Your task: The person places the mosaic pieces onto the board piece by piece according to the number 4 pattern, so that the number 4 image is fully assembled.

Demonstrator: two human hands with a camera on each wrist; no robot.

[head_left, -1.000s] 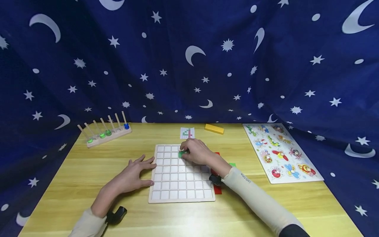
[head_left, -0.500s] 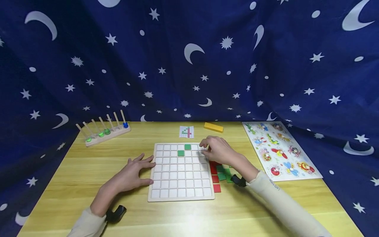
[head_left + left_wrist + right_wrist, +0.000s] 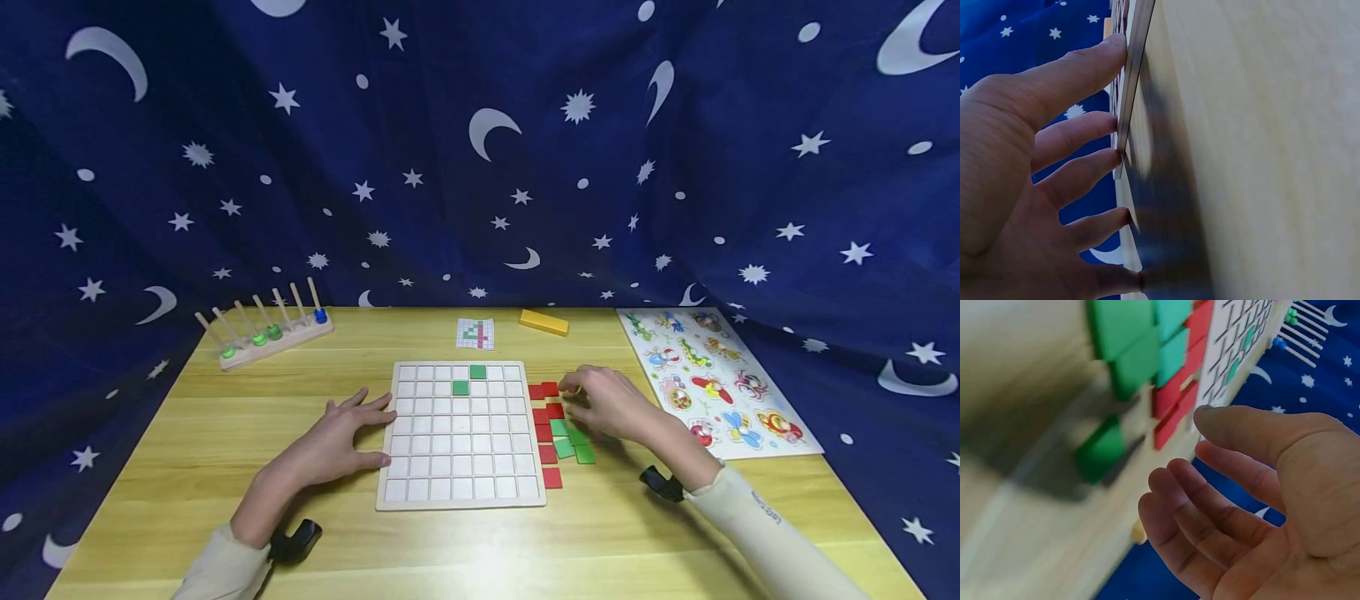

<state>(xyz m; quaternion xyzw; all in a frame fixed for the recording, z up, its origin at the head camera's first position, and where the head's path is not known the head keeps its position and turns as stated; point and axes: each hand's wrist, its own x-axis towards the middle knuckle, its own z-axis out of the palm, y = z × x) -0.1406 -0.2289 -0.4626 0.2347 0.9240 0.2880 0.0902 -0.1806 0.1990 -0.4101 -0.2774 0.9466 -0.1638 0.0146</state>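
Note:
A white grid board with a pale wooden frame lies on the table. Two green square tiles sit in its upper cells, one tile in the top row and another tile one row lower, diagonally left. My left hand has its fingers spread, with thumb and fingertips touching the board's left edge. Right of the board, my right hand hovers by loose red tiles and green tiles. Its fingers are relaxed and bent, with nothing between them in the right wrist view; a green tile lies near the fingertips.
Behind the board lies a small pattern card with green and pink squares. A yellow block is to its right. A peg rack with coloured beads stands back left, an insect puzzle board at right. A starry curtain closes the back.
My right hand has let go of the lower green tile in its cell and moved right, off the board, to the loose tiles. The left hand stays at the board's edge.

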